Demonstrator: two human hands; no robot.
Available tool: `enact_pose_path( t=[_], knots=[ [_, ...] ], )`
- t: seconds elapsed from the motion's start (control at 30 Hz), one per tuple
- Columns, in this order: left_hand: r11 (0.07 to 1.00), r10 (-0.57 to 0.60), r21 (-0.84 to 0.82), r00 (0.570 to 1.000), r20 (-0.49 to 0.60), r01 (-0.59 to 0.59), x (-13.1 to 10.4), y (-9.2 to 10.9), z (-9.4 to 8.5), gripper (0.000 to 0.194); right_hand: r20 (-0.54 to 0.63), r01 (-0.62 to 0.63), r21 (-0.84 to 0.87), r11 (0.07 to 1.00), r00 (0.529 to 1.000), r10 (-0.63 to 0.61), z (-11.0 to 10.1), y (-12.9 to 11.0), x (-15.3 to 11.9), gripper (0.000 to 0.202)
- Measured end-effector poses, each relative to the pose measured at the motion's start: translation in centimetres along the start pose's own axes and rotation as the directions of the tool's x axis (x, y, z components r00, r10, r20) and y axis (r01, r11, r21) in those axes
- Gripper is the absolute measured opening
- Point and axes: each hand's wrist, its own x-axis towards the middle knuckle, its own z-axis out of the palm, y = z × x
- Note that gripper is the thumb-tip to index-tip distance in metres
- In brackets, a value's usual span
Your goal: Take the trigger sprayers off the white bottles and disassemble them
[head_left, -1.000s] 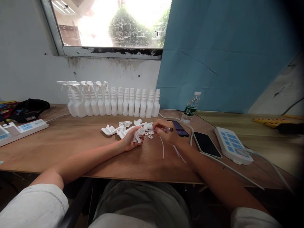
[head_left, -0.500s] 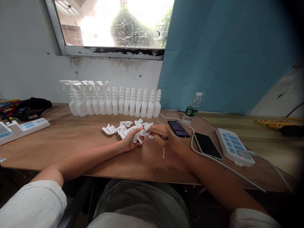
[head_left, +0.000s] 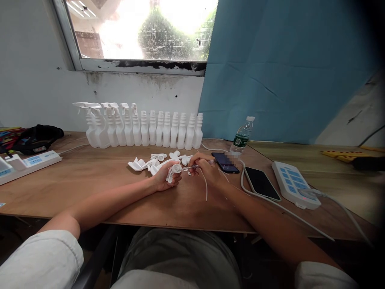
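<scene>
The left hand (head_left: 162, 180) pinches a spray head (head_left: 173, 171); the right hand (head_left: 205, 167) pinches tweezers (head_left: 197, 165). A slip could flick the washer (head_left: 190, 173) beneath off the counter (head_left: 90, 180).

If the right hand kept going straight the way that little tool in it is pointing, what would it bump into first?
Most likely the white spray-head part held in the left hand. The right hand aims its thin tool leftward at it, with the tip already close. Whether they touch is unclear.
</scene>
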Motion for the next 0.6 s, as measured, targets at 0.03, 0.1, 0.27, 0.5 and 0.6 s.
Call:
enact_pose_path(
  t=[0.03, 0.1, 0.27, 0.5, 0.6],
  knots=[
    [0.999, 0.005, -0.035, 1.000, 0.001, -0.005, 0.0, 0.1, 0.0, 0.026, -0.001, 0.012, 0.012, 1.000, 1.000, -0.012, 0.1, 0.3, -0.1, 0.019],
    [0.995, 0.006, -0.104, 1.000, -0.002, -0.006, -0.1, 0.2, 0.0, 0.028, 0.005, 0.038, 0.020, 0.999, 0.999, -0.038, 0.2, 1.1, -0.1, 0.020],
    [0.967, 0.012, -0.256, 1.000, -0.023, -0.017, -0.1, 0.4, -0.2, 0.030, 0.225, 0.399, -0.297, 0.868, 0.912, -0.342, 0.2, 2.7, 0.0, 0.022],
    [0.957, 0.086, -0.269, 0.992, -0.093, -0.108, 0.2, 0.1, -0.2, 0.025, 0.416, 0.570, -0.398, 0.719, 0.811, -0.412, 0.2, 2.4, 0.0, 0.029],
    [0.967, 0.082, -0.237, 0.995, -0.056, -0.093, 0.2, 0.0, 0.2, 0.026, 0.134, 0.258, -0.295, 0.920, 0.965, -0.227, 0.4, 1.7, -0.2, 0.030]
  ],
)
